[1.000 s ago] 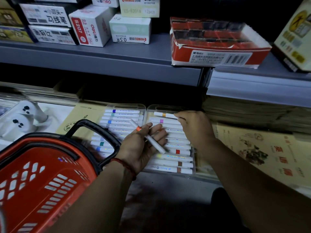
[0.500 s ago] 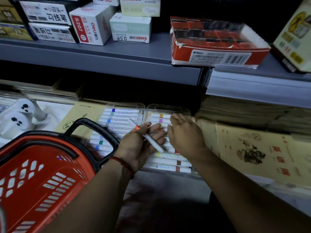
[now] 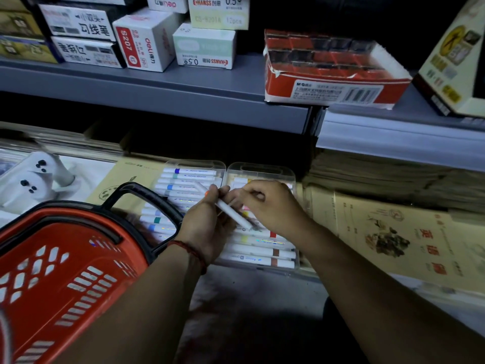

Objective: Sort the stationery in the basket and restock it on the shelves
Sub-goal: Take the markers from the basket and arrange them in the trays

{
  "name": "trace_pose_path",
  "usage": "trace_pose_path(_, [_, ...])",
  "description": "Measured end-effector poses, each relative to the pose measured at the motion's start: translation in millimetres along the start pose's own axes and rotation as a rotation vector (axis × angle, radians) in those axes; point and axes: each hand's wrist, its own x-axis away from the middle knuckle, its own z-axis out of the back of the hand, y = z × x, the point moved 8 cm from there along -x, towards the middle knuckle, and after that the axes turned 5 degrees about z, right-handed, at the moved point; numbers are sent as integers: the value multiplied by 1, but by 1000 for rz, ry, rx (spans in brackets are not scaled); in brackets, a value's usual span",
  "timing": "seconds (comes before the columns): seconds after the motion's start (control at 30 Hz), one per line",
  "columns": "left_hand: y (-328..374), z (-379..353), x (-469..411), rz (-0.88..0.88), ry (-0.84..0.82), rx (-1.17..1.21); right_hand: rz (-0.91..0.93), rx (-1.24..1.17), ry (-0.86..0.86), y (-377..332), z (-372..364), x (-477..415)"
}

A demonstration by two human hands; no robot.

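My left hand (image 3: 207,227) holds a white marker (image 3: 228,211) with an orange band, lying slantwise across its fingers over the marker cases. My right hand (image 3: 273,206) has its fingers curled onto the same marker near its middle. Beneath both hands, two clear plastic cases lie side by side on the lower shelf: the left case (image 3: 194,165) and the right case (image 3: 262,168), each holding rows of white markers with coloured bands. The red basket (image 3: 65,271) with a black handle (image 3: 147,195) hangs at my left forearm; its inside is not visible.
A grey upper shelf (image 3: 183,101) overhangs the cases, carrying white boxes (image 3: 147,40) and a red open box (image 3: 328,74). Printed paper pads (image 3: 393,232) lie to the right, and a white packaged item (image 3: 34,177) to the left.
My right hand left the back of the right case, drew back toward me and closed onto the marker held in my left hand. The left hand rose slightly.
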Motion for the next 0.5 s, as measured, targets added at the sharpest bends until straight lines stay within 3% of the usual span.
trace_pose_path(0.1, [2, -5, 5, -26, -9, -9, -91, -242, -119, -6, -16, 1])
trace_pose_path(0.33, [0, -12, 8, -24, 8, -229, -135, -151, -286, 1, -13, -14])
trace_pose_path(0.43, [4, -6, 5, -100, 54, -342, -135, -94, -97, 15, 8, -31])
trace_pose_path(0.5, [8, -4, 7, -203, 75, -518, -145, 88, 2, 31, 25, -40])
